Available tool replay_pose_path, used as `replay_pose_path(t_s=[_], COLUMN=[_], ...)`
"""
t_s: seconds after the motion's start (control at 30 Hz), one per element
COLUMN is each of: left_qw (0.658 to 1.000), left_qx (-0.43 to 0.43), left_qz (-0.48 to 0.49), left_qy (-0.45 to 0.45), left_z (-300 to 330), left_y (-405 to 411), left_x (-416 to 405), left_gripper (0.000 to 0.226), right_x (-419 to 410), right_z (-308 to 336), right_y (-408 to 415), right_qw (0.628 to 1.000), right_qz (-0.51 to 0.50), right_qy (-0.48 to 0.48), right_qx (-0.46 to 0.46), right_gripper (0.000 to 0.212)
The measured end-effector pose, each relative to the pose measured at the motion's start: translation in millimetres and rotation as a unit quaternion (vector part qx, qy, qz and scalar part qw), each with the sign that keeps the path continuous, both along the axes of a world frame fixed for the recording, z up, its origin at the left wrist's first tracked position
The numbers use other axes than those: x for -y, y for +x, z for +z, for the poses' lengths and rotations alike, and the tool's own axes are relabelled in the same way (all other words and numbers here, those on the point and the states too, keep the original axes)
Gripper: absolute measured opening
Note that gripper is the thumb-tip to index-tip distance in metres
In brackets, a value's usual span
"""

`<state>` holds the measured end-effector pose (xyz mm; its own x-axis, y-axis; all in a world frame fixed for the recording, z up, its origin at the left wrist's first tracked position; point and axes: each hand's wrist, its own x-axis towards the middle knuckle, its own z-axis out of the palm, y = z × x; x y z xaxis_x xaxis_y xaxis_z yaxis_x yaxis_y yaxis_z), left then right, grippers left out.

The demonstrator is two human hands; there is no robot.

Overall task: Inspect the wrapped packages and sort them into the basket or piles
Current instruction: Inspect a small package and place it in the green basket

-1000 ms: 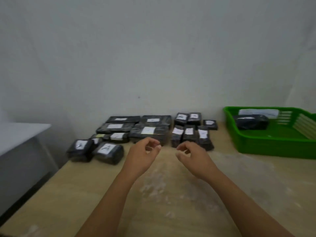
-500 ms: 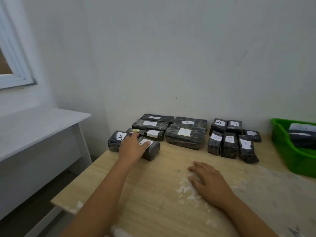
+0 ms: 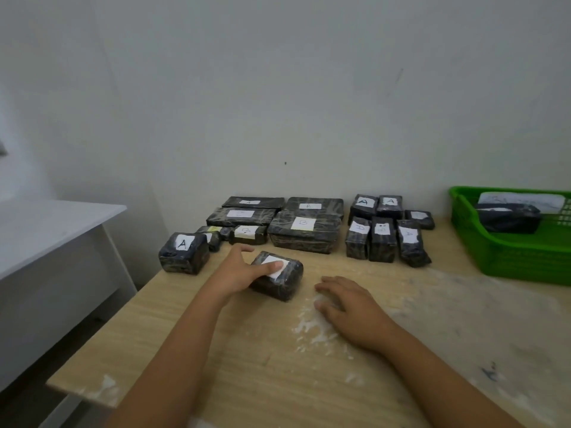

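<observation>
My left hand (image 3: 238, 271) grips a small black-wrapped package (image 3: 279, 279) with a white label, on the wooden table (image 3: 247, 359) in front of the piles; my thumb covers part of the label. My right hand (image 3: 349, 307) lies flat on the table beside it, fingers spread, holding nothing. Behind are black wrapped packages with white labels: one marked A (image 3: 183, 253) at far left, flat ones marked B (image 3: 304, 231) in the middle, small upright ones (image 3: 383, 237) to the right. A green basket (image 3: 494, 257) at right holds a black package (image 3: 506, 217).
A white side table (image 3: 46, 230) stands left of the wooden table, with a gap between them. The wall runs right behind the piles. White powdery smears (image 3: 315, 329) mark the tabletop near my right hand. The table's front-left corner (image 3: 61, 384) is close.
My left hand reached to the left pile, took one package and has drawn it toward me and to the right. My right hand has dropped flat onto the table. The view has shifted left.
</observation>
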<state>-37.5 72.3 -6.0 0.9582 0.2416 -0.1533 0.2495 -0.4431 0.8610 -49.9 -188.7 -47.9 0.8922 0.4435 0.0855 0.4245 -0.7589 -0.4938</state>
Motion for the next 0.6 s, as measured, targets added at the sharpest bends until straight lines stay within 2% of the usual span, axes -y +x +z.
replay_pose_path(t_s=[0.1, 0.17, 0.2, 0.3, 0.33, 0.43, 0.6], left_qw=[0.998, 0.994, 0.990, 0.974, 0.969, 0.952, 0.937], left_qx=[0.008, 0.034, 0.047, 0.105, 0.120, 0.157, 0.174], left_qz=[-0.027, -0.042, -0.055, -0.092, -0.094, -0.099, -0.116], left_qy=[-0.060, -0.097, -0.119, -0.178, -0.196, -0.242, -0.280], left_z=[-2.7, -2.0, -1.0, 6.4, 8.9, 17.2, 15.7], left_y=[6.7, 10.3, 12.4, 13.9, 15.2, 17.8, 15.9], left_x=[28.7, 51.0, 63.6, 101.3, 111.8, 139.1, 165.6], left_gripper=[0.106, 0.107, 0.104, 0.068, 0.067, 0.074, 0.075], right_x=[-0.6, 1.9, 5.1, 22.3, 29.4, 51.6, 78.9], right_z=[8.8, 17.5, 21.9, 33.0, 37.2, 47.3, 46.5], right_y=[-4.9, -6.3, -4.5, 5.3, 8.5, 15.3, 19.3], right_qw=[0.990, 0.964, 0.949, 0.895, 0.878, 0.856, 0.848], right_qz=[-0.042, -0.082, -0.101, -0.134, -0.142, -0.149, -0.132], right_qy=[0.125, 0.234, 0.279, 0.409, 0.443, 0.488, 0.509], right_qx=[-0.058, -0.097, -0.105, -0.116, -0.113, -0.083, -0.061], right_gripper=[0.052, 0.056, 0.061, 0.084, 0.082, 0.058, 0.065])
